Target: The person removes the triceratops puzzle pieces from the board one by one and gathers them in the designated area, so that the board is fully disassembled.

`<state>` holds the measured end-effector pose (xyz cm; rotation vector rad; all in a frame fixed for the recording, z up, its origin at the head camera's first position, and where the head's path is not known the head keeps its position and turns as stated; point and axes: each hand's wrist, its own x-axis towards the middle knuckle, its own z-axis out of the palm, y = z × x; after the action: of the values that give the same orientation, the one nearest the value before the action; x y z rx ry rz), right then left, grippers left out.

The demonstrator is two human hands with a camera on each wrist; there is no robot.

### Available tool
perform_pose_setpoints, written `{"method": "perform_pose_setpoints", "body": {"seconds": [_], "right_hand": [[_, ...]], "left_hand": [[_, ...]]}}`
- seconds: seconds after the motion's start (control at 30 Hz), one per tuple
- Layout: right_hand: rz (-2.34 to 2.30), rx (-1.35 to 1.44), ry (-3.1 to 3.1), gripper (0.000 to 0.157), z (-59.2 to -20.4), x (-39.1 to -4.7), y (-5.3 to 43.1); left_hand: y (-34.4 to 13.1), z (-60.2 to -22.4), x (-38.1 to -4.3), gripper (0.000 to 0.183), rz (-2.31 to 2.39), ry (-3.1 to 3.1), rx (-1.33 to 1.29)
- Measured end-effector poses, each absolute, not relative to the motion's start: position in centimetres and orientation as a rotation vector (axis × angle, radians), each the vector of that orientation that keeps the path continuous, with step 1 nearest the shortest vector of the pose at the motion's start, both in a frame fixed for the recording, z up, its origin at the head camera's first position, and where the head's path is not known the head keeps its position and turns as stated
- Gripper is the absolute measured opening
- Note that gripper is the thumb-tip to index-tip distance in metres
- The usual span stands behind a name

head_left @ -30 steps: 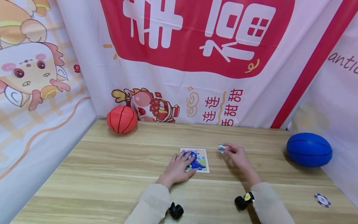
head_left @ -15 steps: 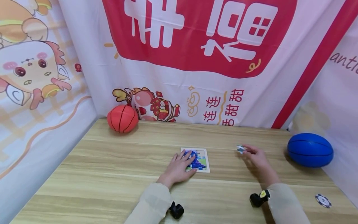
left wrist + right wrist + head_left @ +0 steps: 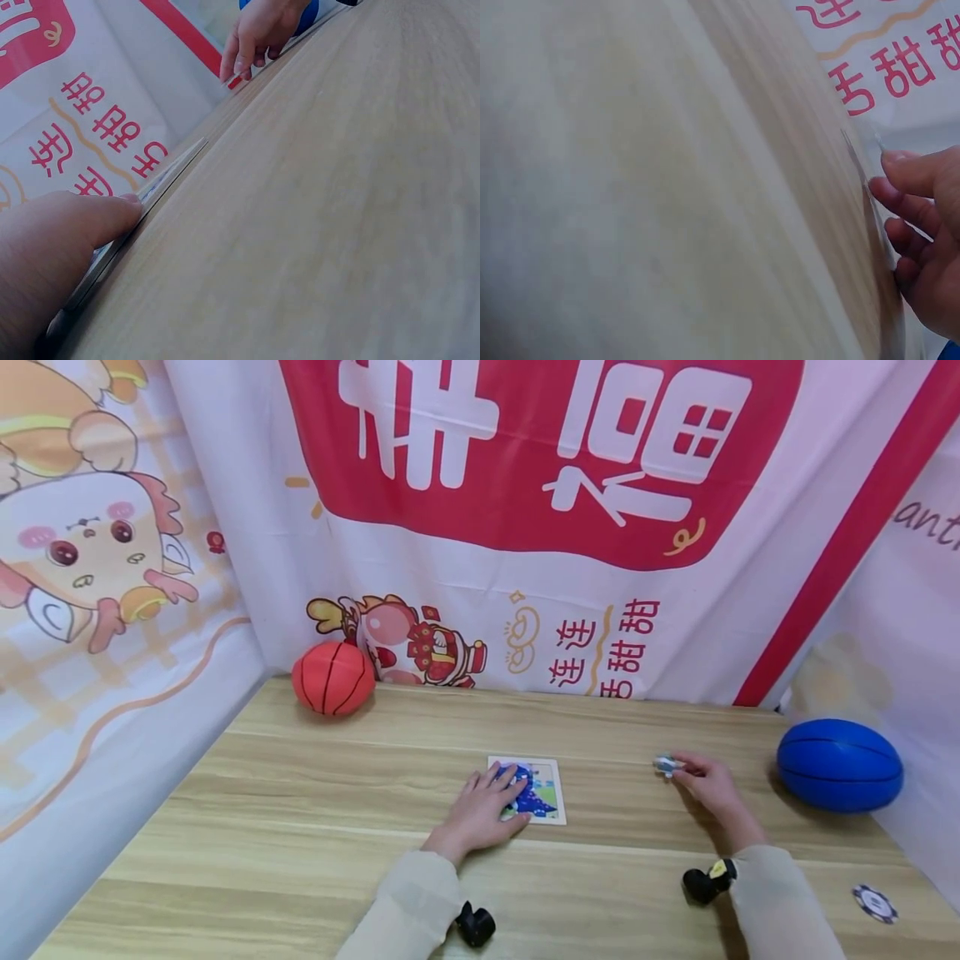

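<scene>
On the pale wood-grain tabletop (image 3: 300,868), the bare right hand (image 3: 708,783) in a beige sleeve has been shifted rightward over the last second, away from the puzzle and toward the blue oval rubber-looking ball (image 3: 840,766), from which it is still held apart. This is judged to mean that the puzzle is being worked on with one part kept out of it. The bare left hand (image 3: 483,810) is kept laid flat with fingers spread, nothing being gripped. By it the white-bordered, flat jigsaw tray (image 3: 559,793) is held down; inside the border a blue and green picture is seen, partly covered, so whether a slot is vacant cannot be told. The small blue-and-white jigsaw piece (image 3: 664,766) is pinched between right thumb and fingertips, nearly closed, well right of the tray; contact with the tabletop cannot be confirmed.
</scene>
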<state>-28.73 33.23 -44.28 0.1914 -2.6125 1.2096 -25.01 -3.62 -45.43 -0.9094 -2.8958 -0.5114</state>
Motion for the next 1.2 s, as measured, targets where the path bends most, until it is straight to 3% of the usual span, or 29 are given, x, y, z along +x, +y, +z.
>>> {"method": "perform_pose_setpoints", "body": {"seconds": [0.6,0.97,1.2], "right_hand": [[0.975,0.091,-2.718,0.030,-45.4,-29.5,33.5],[1.230,0.063,-2.710,0.039,-44.2,-28.9,33.5],[1.348,0.053,-2.681,0.041,-42.7,-28.8,30.4]], "left_hand": [[-3.6,-45.4,-25.0,0.058,-0.513,-2.919,-0.897],[-3.4,-45.6,-24.8,0.057,-0.534,-2.889,-0.909],[-3.5,-45.5,-24.9,0.056,-0.559,-2.881,-0.889]]}}
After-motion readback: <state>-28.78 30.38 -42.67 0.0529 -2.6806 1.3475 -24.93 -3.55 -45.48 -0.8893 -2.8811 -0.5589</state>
